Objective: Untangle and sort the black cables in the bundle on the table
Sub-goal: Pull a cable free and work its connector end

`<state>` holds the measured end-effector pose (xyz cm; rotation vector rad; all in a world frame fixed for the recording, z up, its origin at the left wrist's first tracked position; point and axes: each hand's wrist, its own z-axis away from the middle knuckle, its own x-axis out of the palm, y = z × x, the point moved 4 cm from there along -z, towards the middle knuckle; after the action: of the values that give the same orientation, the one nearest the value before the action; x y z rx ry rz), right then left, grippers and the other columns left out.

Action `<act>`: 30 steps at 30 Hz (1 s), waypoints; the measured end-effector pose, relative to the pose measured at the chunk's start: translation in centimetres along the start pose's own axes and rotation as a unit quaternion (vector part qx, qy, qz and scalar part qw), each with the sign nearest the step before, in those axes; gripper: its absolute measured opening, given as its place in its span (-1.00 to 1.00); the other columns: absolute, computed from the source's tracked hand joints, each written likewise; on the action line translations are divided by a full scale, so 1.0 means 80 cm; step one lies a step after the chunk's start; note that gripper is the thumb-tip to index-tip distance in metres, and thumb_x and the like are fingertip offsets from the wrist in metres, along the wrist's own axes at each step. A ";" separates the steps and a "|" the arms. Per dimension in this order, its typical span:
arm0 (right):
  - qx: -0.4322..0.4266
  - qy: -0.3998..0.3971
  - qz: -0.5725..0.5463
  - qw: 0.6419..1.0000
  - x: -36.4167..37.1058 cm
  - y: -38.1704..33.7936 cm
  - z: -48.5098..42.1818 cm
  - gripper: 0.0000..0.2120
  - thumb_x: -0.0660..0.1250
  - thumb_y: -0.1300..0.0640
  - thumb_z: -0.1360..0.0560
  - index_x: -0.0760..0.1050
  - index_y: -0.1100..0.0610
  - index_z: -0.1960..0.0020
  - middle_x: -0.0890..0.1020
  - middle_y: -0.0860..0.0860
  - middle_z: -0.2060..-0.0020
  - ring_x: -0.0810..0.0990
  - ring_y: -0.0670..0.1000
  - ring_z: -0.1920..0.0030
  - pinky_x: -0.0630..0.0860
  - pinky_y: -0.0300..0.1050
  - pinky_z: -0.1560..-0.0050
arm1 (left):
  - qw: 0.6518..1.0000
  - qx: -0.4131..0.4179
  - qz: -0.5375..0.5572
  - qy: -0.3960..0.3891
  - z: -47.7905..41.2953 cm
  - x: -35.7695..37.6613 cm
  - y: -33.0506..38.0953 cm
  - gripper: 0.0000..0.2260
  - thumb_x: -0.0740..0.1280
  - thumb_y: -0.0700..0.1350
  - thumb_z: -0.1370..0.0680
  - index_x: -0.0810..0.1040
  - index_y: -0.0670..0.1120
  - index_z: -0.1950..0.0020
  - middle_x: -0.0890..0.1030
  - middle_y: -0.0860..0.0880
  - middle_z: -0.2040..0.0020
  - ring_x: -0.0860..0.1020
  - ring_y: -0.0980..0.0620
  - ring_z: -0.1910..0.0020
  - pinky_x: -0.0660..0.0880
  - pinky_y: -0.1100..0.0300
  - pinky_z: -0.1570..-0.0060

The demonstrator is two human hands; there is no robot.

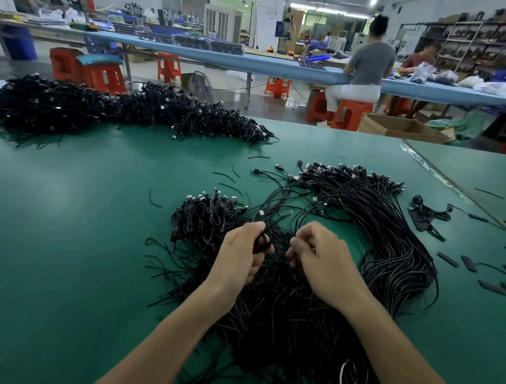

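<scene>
Nearest the camera, two bare forearms are stretched over the tangled bundle [280, 326] of black cables, which is spread on the green worktop [67, 236] from the lower edge up to the hands. A small loop of cable [263, 241] is held in the left hand [244, 253], whose grip is closed round it with the fingers curled. The right hand [320, 256] is curled just beside it, with a narrow gap between the two. Whether a strand is pinched in its grip cannot be told, as the fingertips are turned down into the tangle.

Beyond the hands, a coiled bunch [202, 217] is seen to the left. To the right a combed fan of cables [377, 212] is laid out with its connectors gathered at the far end.

The step in hand is judged to be the freeing of a single cable. It is best done with the loop held firm as an anchor while the strand is traced toward its free end and drawn out along its own length. A hard tug should be avoided, since neighbouring cables would likely be cinched into a knot. Once freed, the cable should be laid beside the fan with its connector matched to the others.
</scene>
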<state>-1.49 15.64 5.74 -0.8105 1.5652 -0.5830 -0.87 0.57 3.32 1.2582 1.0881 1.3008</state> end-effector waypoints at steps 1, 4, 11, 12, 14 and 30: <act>-0.021 0.016 -0.016 1.000 -0.005 -0.007 0.002 -0.82 0.29 0.18 -0.61 0.48 -0.01 0.15 0.64 -0.05 0.33 0.60 -0.12 0.32 0.50 -0.29 0.31 | 1.000 0.022 -0.005 -0.017 0.003 0.002 0.004 -0.67 0.14 -0.06 -0.66 0.43 -0.08 0.29 0.29 0.13 0.52 0.18 0.16 0.59 0.13 0.33 0.60; -0.099 0.038 -0.028 0.994 -0.012 -0.030 0.010 -0.80 0.34 0.19 -0.58 0.52 -0.07 0.14 0.61 -0.14 0.27 0.56 -0.21 0.23 0.44 -0.42 0.22 | 0.997 0.060 -0.030 -0.047 0.010 0.009 0.009 -0.86 0.19 -0.18 -0.65 0.43 -0.10 0.10 0.38 0.19 0.50 0.31 0.23 0.58 0.24 0.43 0.56; -0.148 -0.037 -0.099 0.983 -0.005 -0.049 0.018 -0.66 0.34 0.47 -0.43 0.70 0.08 0.03 0.64 -0.06 0.08 0.62 -0.12 0.02 0.52 -0.32 0.01 | 0.988 0.151 -0.015 -0.034 0.026 0.016 0.025 -0.64 0.02 -0.14 -0.73 0.63 -0.04 -0.17 0.69 0.16 0.12 0.62 0.29 0.20 0.47 0.46 0.28; -0.144 -0.039 -0.110 0.983 -0.006 -0.048 0.017 -0.67 0.36 0.45 -0.44 0.71 0.06 0.02 0.67 -0.07 0.09 0.64 -0.11 0.03 0.54 -0.28 -0.01 | 0.987 0.159 -0.004 -0.020 0.026 0.015 0.027 -0.63 0.02 -0.10 -0.72 0.64 -0.05 -0.16 0.70 0.10 0.05 0.63 0.24 0.13 0.49 0.44 0.25; -0.124 -0.042 -0.157 0.979 -0.008 -0.045 0.017 -0.68 0.41 0.39 -0.46 0.70 -0.03 0.06 0.72 -0.06 0.13 0.69 -0.08 0.07 0.59 -0.21 0.00 | 0.985 0.171 0.015 0.001 0.025 0.013 0.029 -0.62 0.03 -0.06 -0.70 0.65 -0.06 -0.14 0.69 0.02 0.05 0.63 0.15 0.13 0.49 0.38 0.27; -0.177 -0.037 0.002 0.984 -0.013 -0.067 0.034 -0.85 0.40 0.25 -0.53 0.68 0.04 0.01 0.63 -0.15 0.12 0.58 -0.19 0.05 0.44 -0.42 0.01 | 0.985 0.151 -0.010 0.081 0.026 0.004 0.030 -0.56 0.07 0.07 -0.70 0.66 0.01 0.18 0.58 0.06 0.38 0.45 0.19 0.47 0.35 0.35 0.50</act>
<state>2.14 13.33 10.03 -1.0818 1.6243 -0.2689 1.09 0.52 5.89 1.3748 1.4524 1.2728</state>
